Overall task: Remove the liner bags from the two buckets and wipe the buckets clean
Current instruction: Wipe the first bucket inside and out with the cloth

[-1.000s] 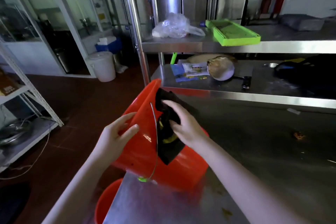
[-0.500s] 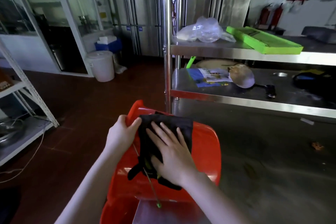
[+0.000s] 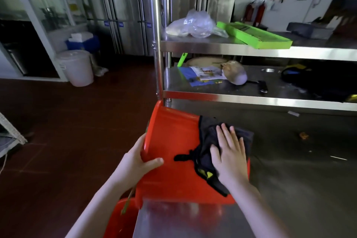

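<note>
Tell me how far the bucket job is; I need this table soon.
Done: the tipped red bucket shows no liner bag. In hand: the left hand grips its rim while the right hand presses a dark cloth on its outside. Left: the second red bucket below the table edge, state unclear.

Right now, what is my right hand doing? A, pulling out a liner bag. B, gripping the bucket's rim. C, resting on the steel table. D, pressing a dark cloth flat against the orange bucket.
D: the right hand lies with straight fingers on the dark cloth, spread against the side of the orange bucket, while the left hand grips the rim.
</note>
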